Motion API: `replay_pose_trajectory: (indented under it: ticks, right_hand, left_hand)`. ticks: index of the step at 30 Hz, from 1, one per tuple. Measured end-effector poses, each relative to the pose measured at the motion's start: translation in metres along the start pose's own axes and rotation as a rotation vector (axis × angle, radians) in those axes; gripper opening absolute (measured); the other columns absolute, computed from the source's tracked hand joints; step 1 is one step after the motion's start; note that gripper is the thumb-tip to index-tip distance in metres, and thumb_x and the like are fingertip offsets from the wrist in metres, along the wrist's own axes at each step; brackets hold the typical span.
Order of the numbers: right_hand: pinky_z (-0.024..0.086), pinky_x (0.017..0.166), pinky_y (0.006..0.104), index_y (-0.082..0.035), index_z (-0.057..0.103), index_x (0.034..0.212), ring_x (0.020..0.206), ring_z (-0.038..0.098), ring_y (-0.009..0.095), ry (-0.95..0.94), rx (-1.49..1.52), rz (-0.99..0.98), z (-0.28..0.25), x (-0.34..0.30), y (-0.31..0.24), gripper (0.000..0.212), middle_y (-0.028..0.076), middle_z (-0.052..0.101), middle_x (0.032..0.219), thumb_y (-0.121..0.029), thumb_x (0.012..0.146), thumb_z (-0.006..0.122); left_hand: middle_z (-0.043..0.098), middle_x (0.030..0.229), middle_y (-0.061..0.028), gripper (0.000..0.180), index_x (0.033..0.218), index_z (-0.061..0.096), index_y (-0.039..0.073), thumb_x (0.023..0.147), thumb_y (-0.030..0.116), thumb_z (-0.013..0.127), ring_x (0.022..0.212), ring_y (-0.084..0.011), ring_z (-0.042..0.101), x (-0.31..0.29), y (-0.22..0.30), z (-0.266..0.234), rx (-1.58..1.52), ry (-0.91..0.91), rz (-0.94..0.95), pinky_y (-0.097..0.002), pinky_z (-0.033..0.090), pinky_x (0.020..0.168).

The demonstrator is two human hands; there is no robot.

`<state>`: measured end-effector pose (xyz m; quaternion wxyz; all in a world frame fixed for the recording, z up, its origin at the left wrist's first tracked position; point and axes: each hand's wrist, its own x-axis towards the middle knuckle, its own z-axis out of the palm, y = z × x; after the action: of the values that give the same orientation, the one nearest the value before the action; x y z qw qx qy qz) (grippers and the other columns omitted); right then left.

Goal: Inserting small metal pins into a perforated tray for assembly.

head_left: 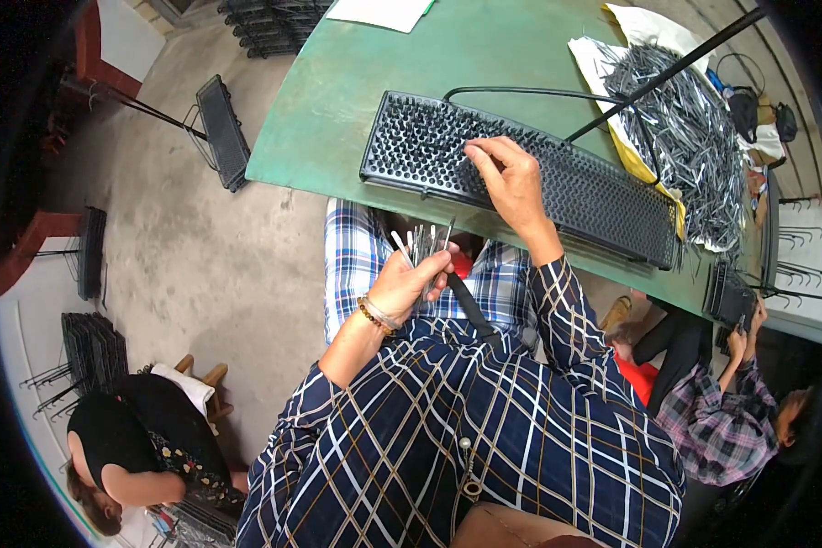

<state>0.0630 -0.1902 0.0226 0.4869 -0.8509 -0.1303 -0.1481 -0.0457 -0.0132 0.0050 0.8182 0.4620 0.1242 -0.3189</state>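
Observation:
My left hand (410,281), a beaded bracelet at its wrist, is closed round a bunch of slender metal pieces (421,241) that point up and away from me. The bunch is over my lap, just short of the table edge. On the green table lies a long black rack (603,194) covered with rows of small upright pegs. Over the middle of this rack is my right hand (510,176), thumb and fingertips pinched together close to the pegs. What the pinch holds, if anything, is too small to make out. Pegs at the rack's left end look taller and darker.
An open white and yellow sack (665,173) heaped with similar metal pieces (680,114) stands at the right. A black rod (667,73) slants above the table (338,110). Co-workers sit at lower left and right. Another rack (221,132) stands on the left floor.

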Motion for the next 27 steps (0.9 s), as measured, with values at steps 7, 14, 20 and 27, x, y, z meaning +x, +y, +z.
replay_pose_trajectory:
  ticks: [7, 14, 20, 27]
  right_hand:
    - [0.046, 0.060, 0.0292, -0.001, 0.067, 0.093, 0.069, 0.060, 0.019, 0.000, -0.101, -0.128, 0.000, 0.001, 0.001, 0.014, 0.009, 0.064, 0.083, -0.011, 0.085, 0.062]
    - [0.048, 0.063, 0.0312, -0.001, 0.065, 0.094, 0.072, 0.062, 0.024, -0.042, -0.155, -0.195, -0.003, 0.003, -0.001, 0.013, 0.011, 0.062, 0.083, -0.010, 0.085, 0.062]
    - [0.048, 0.063, 0.0306, -0.001, 0.066, 0.093, 0.073, 0.062, 0.022, -0.059, -0.120, -0.206, -0.002, 0.003, 0.003, 0.013, 0.010, 0.062, 0.083, -0.009, 0.085, 0.062]
    - [0.048, 0.064, 0.0300, -0.001, 0.066, 0.093, 0.073, 0.062, 0.021, -0.047, -0.115, -0.209, -0.004, 0.004, 0.009, 0.013, 0.009, 0.062, 0.083, -0.009, 0.085, 0.062]
  left_hand:
    - [0.057, 0.077, -0.0023, 0.024, 0.107, 0.058, -0.001, 0.090, 0.016, 0.059, 0.059, -0.0068, 0.051, 0.000, 0.001, -0.001, -0.012, 0.019, -0.008, -0.0196, 0.039, 0.045]
    - [0.057, 0.077, -0.0022, 0.024, 0.107, 0.058, -0.001, 0.090, 0.016, 0.059, 0.059, -0.0068, 0.050, -0.001, 0.002, 0.000, -0.012, 0.023, -0.014, -0.0197, 0.039, 0.045]
    - [0.056, 0.077, -0.0016, 0.021, 0.106, 0.059, 0.001, 0.089, 0.015, 0.059, 0.060, -0.0060, 0.050, -0.002, 0.002, -0.001, -0.021, 0.022, -0.008, -0.0181, 0.038, 0.045]
    - [0.056, 0.076, -0.0018, 0.021, 0.106, 0.059, 0.001, 0.090, 0.015, 0.059, 0.060, -0.0057, 0.049, -0.002, 0.001, -0.002, -0.025, 0.015, -0.010, -0.0178, 0.038, 0.045]
